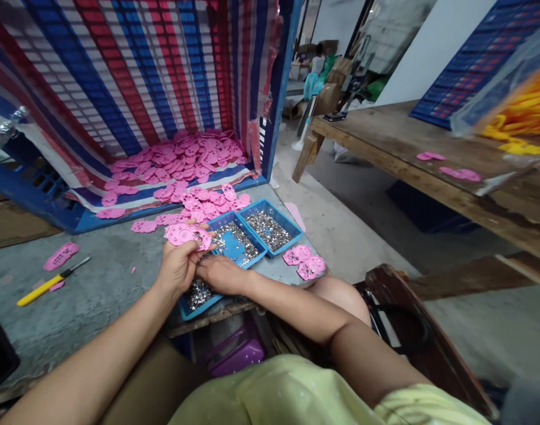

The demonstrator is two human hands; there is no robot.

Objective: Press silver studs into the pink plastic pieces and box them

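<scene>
My left hand [181,260] grips a flat pink plastic piece [181,233] with holes in it, thumb on top and fingers underneath. Just below and to the right, my right hand [223,274] reaches over the nearest blue tray [203,310], which holds small shiny metal parts [198,294]. Its fingertips are hidden behind my left hand and wrist, so what they hold does not show. Two more blue trays with metal bits stand beyond, a middle tray [259,260] and a far tray [291,243]. Loose pink pieces [208,203] lie heaped just past my left hand.
A blue crate [278,118] lined with striped cloth lies on its side, holding a pink heap [185,156]. A yellow-handled screwdriver [39,290] lies left. Several pink pieces [304,261] sit by the right table edge. A wooden table [371,133] stands across the aisle.
</scene>
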